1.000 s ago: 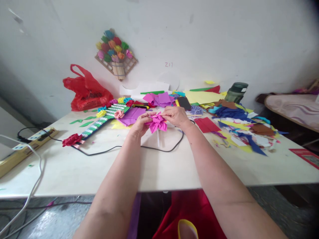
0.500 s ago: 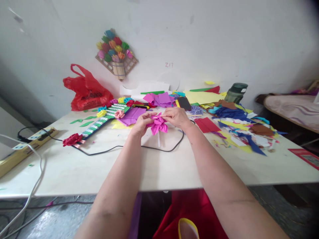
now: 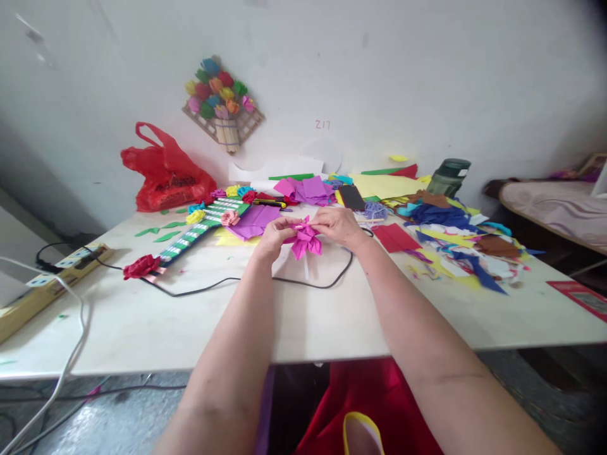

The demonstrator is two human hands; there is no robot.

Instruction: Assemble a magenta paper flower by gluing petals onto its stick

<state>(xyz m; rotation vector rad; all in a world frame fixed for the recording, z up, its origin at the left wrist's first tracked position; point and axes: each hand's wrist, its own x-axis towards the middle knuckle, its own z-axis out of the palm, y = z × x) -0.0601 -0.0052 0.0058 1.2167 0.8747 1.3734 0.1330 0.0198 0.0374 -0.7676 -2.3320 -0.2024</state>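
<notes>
Magenta crinkled-paper flower [image 3: 307,245], in the head view, is held by the bare left hand [image 3: 274,237] and right hand [image 3: 338,226], to the right of a long green-and-white striped panel [image 3: 191,234]. Fingers of both hands are pinched together on the flower's upper part. Flat purple paper [image 3: 255,221] lies just right of the panel; a red plastic bag [image 3: 168,180] sits behind it.

At ten o'clock of the view, a red plastic bag [image 3: 165,177] is sitting. At eleven, a flower ornament [image 3: 222,106] hangs on the wall [image 3: 408,82]. At two stands a green bottle [image 3: 447,180].
</notes>
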